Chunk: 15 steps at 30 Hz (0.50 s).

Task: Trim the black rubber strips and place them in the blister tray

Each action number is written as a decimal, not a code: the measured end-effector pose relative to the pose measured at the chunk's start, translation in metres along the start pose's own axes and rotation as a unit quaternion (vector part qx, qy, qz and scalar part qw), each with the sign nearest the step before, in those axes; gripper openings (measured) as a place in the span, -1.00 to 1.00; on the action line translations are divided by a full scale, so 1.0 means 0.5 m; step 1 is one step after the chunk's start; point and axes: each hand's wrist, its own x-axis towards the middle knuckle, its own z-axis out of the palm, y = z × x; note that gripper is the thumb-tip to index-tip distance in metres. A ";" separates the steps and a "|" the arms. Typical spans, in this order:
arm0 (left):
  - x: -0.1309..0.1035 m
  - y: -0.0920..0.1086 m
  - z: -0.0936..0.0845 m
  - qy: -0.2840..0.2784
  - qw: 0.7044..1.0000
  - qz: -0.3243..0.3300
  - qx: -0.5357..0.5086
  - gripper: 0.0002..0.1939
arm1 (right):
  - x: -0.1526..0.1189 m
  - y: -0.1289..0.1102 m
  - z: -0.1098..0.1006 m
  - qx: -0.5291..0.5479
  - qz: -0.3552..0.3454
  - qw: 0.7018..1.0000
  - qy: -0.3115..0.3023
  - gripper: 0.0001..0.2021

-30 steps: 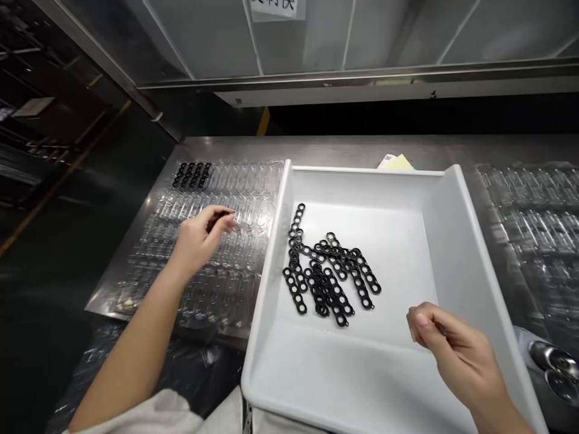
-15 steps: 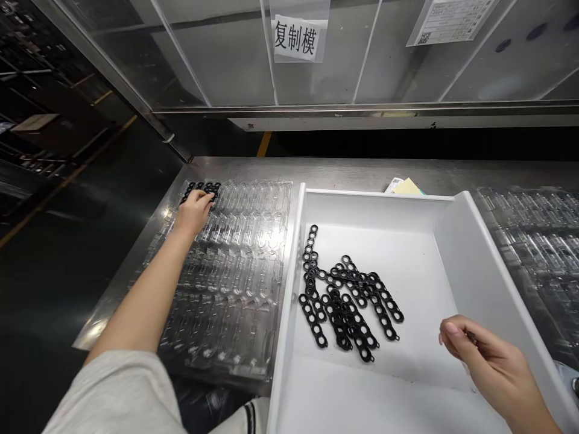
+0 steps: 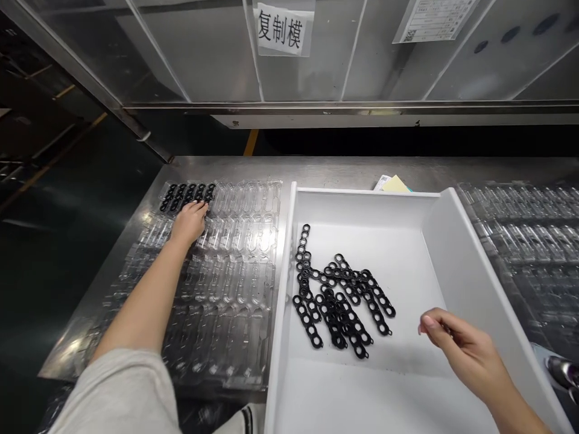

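Note:
Over the clear plastic tray (image 3: 244, 241) on the left, my left hand (image 3: 189, 222) reaches to the far row. Its fingers are closed at the near end of the rightmost black ring strip (image 3: 210, 191), which lies in a slot; the fingertips are partly hidden. Several like strips sit side by side in the slots to its left. My right hand (image 3: 465, 352) hovers above the right part of a white bin (image 3: 362, 398), thumb against curled fingers. Whatever they may hold is hidden. A loose pile of black ring strips (image 3: 339, 301) lies in the bin's left half.
More clear trays (image 3: 529, 241) lie right of the bin on the metal table (image 3: 330, 169). Behind the bin is a yellow paper slip (image 3: 394, 183). A metal-framed panel with a paper sign (image 3: 279, 29) rises at the back. Dark shiny items (image 3: 561, 371) stand at the right edge.
My left hand has drawn back slightly towards me, uncovering more of the strips in the far row. My right hand stays curled over the bin. The view has shifted a little to the right.

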 end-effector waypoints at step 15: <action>-0.227 0.492 -0.233 0.098 0.929 0.287 -0.210 -0.69 | 0.072 -0.003 0.062 -0.300 0.077 0.922 -0.234 -0.72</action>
